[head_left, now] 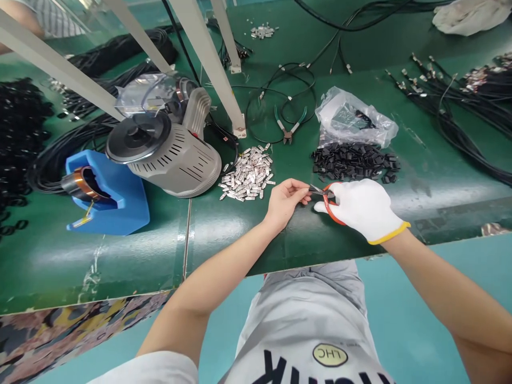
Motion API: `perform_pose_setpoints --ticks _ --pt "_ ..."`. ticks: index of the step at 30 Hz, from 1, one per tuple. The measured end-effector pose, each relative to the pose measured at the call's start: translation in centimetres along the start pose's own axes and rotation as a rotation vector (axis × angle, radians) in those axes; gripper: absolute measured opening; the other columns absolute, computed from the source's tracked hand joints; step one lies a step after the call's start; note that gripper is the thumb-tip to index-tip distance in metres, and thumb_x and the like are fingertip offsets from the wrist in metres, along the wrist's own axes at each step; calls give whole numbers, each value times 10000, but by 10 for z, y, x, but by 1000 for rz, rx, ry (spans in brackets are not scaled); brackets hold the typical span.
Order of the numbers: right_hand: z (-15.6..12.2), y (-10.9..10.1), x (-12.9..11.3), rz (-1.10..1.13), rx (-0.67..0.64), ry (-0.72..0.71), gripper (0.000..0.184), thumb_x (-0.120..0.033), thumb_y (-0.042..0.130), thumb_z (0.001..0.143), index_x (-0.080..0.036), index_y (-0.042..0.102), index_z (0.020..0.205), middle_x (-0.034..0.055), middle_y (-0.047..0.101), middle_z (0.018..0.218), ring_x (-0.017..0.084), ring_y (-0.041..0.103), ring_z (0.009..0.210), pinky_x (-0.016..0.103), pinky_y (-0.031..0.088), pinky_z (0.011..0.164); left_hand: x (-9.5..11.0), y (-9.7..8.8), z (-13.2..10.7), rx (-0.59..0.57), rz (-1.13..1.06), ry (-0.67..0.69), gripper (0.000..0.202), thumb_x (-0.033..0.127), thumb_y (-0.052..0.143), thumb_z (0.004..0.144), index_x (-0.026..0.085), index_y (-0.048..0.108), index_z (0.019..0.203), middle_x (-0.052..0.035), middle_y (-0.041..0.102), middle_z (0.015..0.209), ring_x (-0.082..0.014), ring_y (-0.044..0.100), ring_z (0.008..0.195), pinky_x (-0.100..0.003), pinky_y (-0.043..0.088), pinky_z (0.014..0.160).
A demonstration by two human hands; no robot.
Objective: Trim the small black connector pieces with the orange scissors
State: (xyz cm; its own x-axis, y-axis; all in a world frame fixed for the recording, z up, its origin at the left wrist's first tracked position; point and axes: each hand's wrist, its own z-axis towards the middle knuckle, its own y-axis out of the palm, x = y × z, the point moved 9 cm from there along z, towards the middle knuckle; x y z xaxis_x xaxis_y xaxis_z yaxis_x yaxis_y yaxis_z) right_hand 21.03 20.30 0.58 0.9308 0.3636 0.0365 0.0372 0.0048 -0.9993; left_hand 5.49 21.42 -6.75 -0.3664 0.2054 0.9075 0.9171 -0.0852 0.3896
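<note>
My right hand (358, 205), in a white knitted glove with a yellow cuff, is closed around red-handled pliers (331, 205). Their dark jaws point left, toward the fingertips of my bare left hand (286, 201). That hand pinches something small at the jaws, mostly hidden by the fingers. A pile of small silver metal connector pieces (250, 173) lies just beyond my left hand. Behind the glove is a heap of small black plastic pieces (354, 161), next to a clear plastic bag (354, 117).
Green-handled cutters (288, 128) lie by a looped black cable (280, 80). Left stand a grey round machine (172, 154) and a blue tape dispenser (128, 205). White frame posts (208, 58) rise from the green table (224, 234). Cable bundles (452, 122) lie right.
</note>
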Motion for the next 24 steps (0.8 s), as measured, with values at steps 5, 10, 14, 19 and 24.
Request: perform_pose_setpoints --ticks 5,10,14,19,24 --pt "2 1 -3 -54 -16 -24 632 -792 481 892 -210 708 988 119 707 700 274 663 650 362 244 622 0 -2 0 17 -7 7 253 322 839 767 158 688 886 -26 730 787 -100 655 660 -238 528 644" --pt "2 1 -4 -63 -16 -37 630 -785 466 907 -210 703 1008 130 712 729 286 665 673 372 270 643 1 -2 0 24 -6 4 262 334 837 772 160 680 888 -27 726 785 -102 655 666 -242 531 655" --pt "3 3 -4 -52 -16 -57 665 -793 445 907 -190 706 1009 155 706 748 305 662 703 383 282 676 1 -3 -1 31 2 -8 289 364 844 767 165 671 886 -26 721 795 -103 653 676 -253 542 675" --pt "3 3 -4 -21 -18 -48 680 -787 431 913 -170 706 997 167 699 741 309 653 708 384 272 686 1 -1 -1 19 -8 -2 290 357 847 769 158 667 878 -25 717 784 -102 648 668 -245 537 658" --pt "2 -1 -7 -89 -51 -57 689 -780 369 938 -179 693 1033 128 720 784 278 654 709 356 223 656 2 0 -1 8 -4 10 312 372 854 774 149 664 884 -22 712 776 -93 646 661 -227 530 641"
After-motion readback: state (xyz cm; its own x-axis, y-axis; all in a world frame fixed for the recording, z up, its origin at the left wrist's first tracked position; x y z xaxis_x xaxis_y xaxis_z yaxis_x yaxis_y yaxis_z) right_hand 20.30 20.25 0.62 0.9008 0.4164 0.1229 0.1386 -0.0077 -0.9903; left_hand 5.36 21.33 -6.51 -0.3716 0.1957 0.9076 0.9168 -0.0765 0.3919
